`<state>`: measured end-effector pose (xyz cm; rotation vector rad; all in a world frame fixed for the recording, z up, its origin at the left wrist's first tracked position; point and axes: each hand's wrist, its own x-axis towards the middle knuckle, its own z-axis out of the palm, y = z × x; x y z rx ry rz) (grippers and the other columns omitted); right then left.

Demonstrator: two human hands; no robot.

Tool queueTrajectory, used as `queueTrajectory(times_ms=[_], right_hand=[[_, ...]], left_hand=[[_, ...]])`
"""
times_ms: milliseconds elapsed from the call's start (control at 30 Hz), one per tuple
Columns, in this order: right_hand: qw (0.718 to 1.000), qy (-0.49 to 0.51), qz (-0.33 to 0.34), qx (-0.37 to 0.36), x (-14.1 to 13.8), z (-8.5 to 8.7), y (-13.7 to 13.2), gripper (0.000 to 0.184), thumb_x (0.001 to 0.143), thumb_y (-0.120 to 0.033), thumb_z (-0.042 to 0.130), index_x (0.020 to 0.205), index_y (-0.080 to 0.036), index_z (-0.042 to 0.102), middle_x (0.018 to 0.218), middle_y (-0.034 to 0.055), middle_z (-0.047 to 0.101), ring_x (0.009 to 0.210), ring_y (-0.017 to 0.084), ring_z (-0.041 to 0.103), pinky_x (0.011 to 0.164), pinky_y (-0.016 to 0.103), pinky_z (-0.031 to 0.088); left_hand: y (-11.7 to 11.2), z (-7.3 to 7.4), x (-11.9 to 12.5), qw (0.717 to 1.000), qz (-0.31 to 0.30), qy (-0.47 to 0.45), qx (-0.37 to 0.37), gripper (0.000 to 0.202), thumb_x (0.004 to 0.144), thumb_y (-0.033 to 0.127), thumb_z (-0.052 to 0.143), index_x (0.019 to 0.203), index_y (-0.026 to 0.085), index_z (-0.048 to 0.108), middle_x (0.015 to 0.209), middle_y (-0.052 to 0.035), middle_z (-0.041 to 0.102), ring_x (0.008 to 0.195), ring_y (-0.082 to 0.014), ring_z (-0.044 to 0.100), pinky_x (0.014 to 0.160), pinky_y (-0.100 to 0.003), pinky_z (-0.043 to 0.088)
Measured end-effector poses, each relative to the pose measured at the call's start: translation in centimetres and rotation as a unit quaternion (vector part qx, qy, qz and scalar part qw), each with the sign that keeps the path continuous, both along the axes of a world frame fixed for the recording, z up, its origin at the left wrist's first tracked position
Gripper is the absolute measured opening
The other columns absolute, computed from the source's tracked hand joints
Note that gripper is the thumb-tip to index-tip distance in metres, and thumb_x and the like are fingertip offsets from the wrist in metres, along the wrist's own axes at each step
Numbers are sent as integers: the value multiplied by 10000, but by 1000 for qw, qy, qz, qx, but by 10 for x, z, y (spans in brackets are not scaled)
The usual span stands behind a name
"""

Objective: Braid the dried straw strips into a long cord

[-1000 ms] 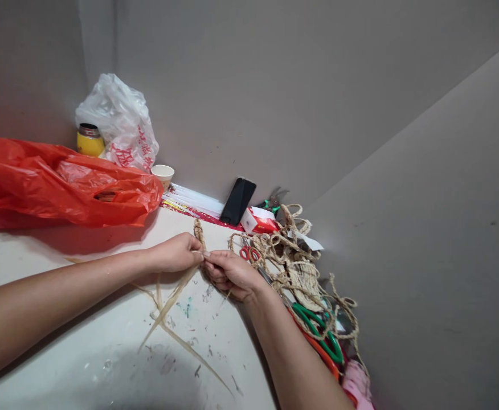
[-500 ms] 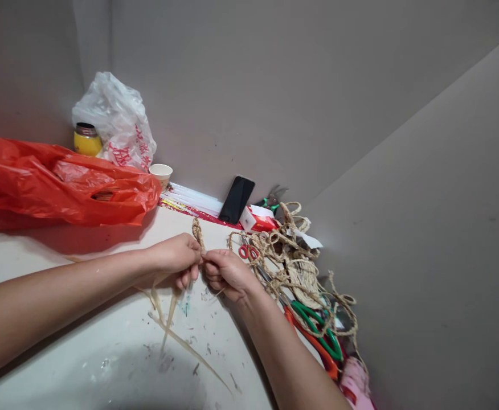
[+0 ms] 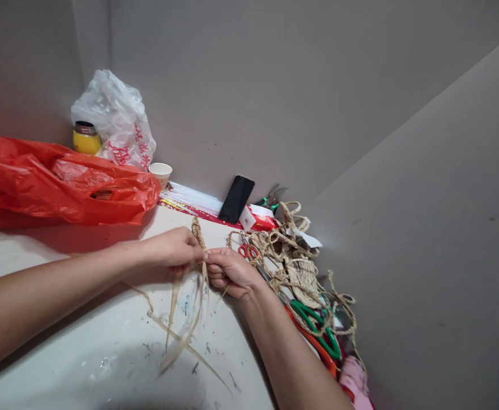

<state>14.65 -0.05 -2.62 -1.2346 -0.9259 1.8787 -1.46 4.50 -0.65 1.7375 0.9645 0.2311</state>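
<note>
A short braided straw cord (image 3: 197,230) runs up from between my two hands over the white table (image 3: 121,364). My left hand (image 3: 176,248) is closed, its fingertips pinching the lower end of the braid. Close against it, my right hand (image 3: 231,270) is also closed, thumb and forefinger pinching the same straw from the right. Loose pale straw strands (image 3: 201,302) hang down from the fingertips. Another long straw strand (image 3: 192,352) lies slantwise on the table below. The exact grip of the fingertips is partly hidden.
A red plastic bag (image 3: 61,188) lies left, with a yellow jar (image 3: 86,139) and paper cup (image 3: 160,172) behind. A phone (image 3: 236,199) leans at the wall. At right are tangled braided cords (image 3: 303,279), red-handled scissors (image 3: 248,250) and green-handled shears (image 3: 318,327).
Loose strands now hang below the fingertips, where fewer showed before. My left hand has shifted slightly up and right; my right hand still pinches the straw.
</note>
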Motion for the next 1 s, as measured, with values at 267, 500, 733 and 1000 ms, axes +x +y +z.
queueTrajectory(times_ms=[267, 500, 733, 1000], right_hand=[[999, 1, 47, 9, 9, -1, 3, 196, 673, -274, 691, 709, -105, 599, 397, -133, 258, 360, 10, 103, 339, 152, 65], [993, -79, 61, 57, 6, 1, -1, 174, 668, -273, 677, 676, -107, 625, 358, -111, 332, 311, 22, 170, 319, 186, 85], [974, -191, 64, 107, 3, -3, -3, 184, 701, -304, 626, 673, -122, 622, 383, -100, 349, 315, 34, 204, 337, 203, 96], [936, -291, 117, 162, 18, 10, -7, 298, 803, -351, 506, 560, -180, 488, 447, -62, 396, 372, 69, 322, 379, 208, 240]], left_hand=[[-1, -17, 7, 976, 32, -159, -149, 208, 709, 317, 470, 589, 151, 504, 472, 21, 446, 414, -78, 361, 436, -216, 274], [-1, -19, 6, 995, 29, -89, -27, 254, 705, 314, 495, 526, 140, 539, 427, 43, 429, 394, -57, 287, 417, -214, 185], [-1, -29, 7, 985, 57, -157, -43, 222, 650, 320, 575, 541, 132, 619, 560, -15, 610, 532, -95, 486, 551, -206, 343], [-2, -28, 12, 973, 134, -181, -44, 142, 607, 251, 594, 535, 130, 581, 476, 38, 506, 461, -64, 358, 476, -206, 261]])
